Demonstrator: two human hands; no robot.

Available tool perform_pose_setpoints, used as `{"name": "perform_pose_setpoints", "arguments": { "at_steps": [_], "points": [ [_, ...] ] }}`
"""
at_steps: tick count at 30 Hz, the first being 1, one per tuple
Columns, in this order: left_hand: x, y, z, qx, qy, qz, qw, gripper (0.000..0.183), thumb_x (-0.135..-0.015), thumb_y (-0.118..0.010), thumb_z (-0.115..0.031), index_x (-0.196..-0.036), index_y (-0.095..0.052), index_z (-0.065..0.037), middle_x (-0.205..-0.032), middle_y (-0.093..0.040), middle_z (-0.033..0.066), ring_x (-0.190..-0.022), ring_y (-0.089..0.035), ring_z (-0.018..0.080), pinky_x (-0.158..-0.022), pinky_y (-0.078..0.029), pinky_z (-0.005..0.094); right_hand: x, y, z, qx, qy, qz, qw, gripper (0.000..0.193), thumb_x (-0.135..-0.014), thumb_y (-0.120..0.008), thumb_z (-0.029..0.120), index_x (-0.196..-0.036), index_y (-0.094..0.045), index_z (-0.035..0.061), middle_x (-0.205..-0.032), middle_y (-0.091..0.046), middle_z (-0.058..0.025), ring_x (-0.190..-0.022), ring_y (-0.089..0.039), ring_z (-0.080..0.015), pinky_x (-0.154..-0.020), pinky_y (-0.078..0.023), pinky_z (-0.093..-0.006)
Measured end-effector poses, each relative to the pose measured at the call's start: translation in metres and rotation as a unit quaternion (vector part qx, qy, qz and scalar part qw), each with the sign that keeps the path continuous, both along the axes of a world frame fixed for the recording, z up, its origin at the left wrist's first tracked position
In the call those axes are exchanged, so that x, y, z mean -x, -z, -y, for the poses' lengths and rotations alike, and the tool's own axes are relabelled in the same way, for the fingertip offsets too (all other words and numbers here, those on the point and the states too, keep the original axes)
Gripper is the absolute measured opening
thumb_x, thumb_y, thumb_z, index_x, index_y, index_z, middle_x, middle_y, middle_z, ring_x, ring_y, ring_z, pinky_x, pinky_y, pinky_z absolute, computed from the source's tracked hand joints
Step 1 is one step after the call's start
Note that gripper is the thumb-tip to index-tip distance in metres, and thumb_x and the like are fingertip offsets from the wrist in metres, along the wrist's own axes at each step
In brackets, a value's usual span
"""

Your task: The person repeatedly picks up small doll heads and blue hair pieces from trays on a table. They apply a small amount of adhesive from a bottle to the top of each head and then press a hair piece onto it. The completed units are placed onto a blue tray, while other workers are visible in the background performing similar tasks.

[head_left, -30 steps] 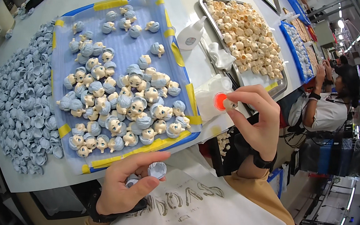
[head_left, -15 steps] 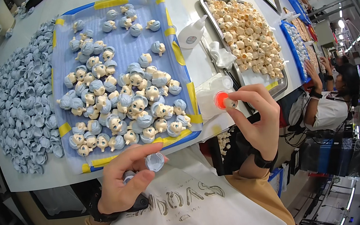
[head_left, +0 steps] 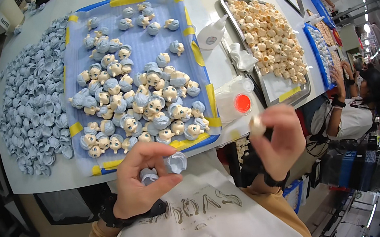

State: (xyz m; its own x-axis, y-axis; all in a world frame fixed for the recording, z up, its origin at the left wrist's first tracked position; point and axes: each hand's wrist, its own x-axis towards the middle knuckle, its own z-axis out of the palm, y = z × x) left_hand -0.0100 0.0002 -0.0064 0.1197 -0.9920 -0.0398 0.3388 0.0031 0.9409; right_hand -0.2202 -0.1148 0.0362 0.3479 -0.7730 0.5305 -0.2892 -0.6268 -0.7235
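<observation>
Between the thumb and forefinger of my left hand is a pale blue doll hair shell, its hollow side showing. A second blue hair shell is tucked into the same palm. My right hand, slightly blurred, pinches a small cream doll head piece by its edge. Just beyond it, a small jar of bright red-orange contents stands at the table's front edge. Ahead of my left hand, a blue tray edged with yellow tape holds many doll heads with blue hair.
Loose blue hair shells are heaped at the left. A metal tray of cream head pieces lies at the right, with a white squeeze bottle and crumpled tissue beside it. Another person works farther right.
My right hand has drawn the head piece away from the red jar, down and to the right. My left hand has shifted slightly right with its hair shells. The whole view has turned a little.
</observation>
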Motion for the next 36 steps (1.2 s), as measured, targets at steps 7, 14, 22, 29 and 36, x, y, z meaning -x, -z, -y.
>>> {"name": "perform_pose_setpoints", "arguments": {
  "at_steps": [7, 14, 22, 29, 36],
  "points": [
    [0.008, -0.007, 0.007, 0.119, -0.056, 0.122, 0.984, 0.038, -0.066, -0.072, 0.005, -0.098, -0.054, -0.003, -0.095, -0.061, 0.0098, -0.060, -0.050, 0.0060, -0.056, -0.041, 0.0185, -0.037, -0.003, -0.017, -0.079, -0.235, 0.034, 0.968, 0.031, -0.062, -0.076, 0.003, -0.089, -0.061, -0.0008, -0.076, -0.061, -0.0106, -0.064, -0.058, -0.0216, -0.056, -0.044, -0.0273],
    [0.003, -0.005, 0.003, 0.162, -0.056, 0.264, 0.949, 0.039, -0.062, -0.075, 0.004, -0.097, -0.058, -0.002, -0.091, -0.062, 0.0101, -0.061, -0.053, 0.0113, -0.050, -0.043, 0.0207, -0.039, 0.000, -0.015, -0.097, -0.263, -0.031, 0.959, 0.026, -0.066, -0.076, 0.007, -0.088, -0.063, 0.0004, -0.075, -0.062, -0.0092, -0.062, -0.057, -0.0216, -0.053, -0.043, -0.0286],
    [0.010, 0.000, -0.010, 0.116, -0.071, 0.228, 0.964, 0.057, -0.063, -0.080, -0.004, -0.110, -0.048, -0.003, -0.077, -0.059, 0.0071, -0.055, -0.051, 0.0096, -0.047, -0.042, 0.0213, -0.041, -0.002, -0.011, -0.005, -0.289, -0.112, 0.951, 0.041, -0.066, -0.076, 0.022, -0.098, -0.062, -0.0002, -0.083, -0.060, -0.0091, -0.066, -0.054, -0.0226, -0.058, -0.043, -0.0308],
    [0.006, 0.003, -0.003, 0.128, -0.039, 0.263, 0.956, 0.063, -0.064, -0.080, -0.008, -0.116, -0.044, -0.003, -0.069, -0.055, 0.0039, -0.054, -0.050, 0.0094, -0.048, -0.041, 0.0216, -0.049, 0.014, -0.027, -0.035, -0.242, -0.108, 0.964, 0.040, -0.067, -0.074, 0.020, -0.097, -0.060, -0.0017, -0.082, -0.058, -0.0096, -0.067, -0.054, -0.0242, -0.058, -0.044, -0.0323],
    [0.008, -0.004, 0.000, 0.087, -0.007, 0.318, 0.944, 0.053, -0.068, -0.076, -0.009, -0.114, -0.050, -0.003, -0.069, -0.055, 0.0039, -0.056, -0.053, 0.0107, -0.051, -0.045, 0.0225, -0.046, 0.020, -0.031, -0.034, -0.249, -0.135, 0.958, 0.034, -0.070, -0.071, 0.015, -0.095, -0.058, -0.0030, -0.083, -0.056, -0.0118, -0.068, -0.055, -0.0257, -0.059, -0.045, -0.0332]
  ]
}}
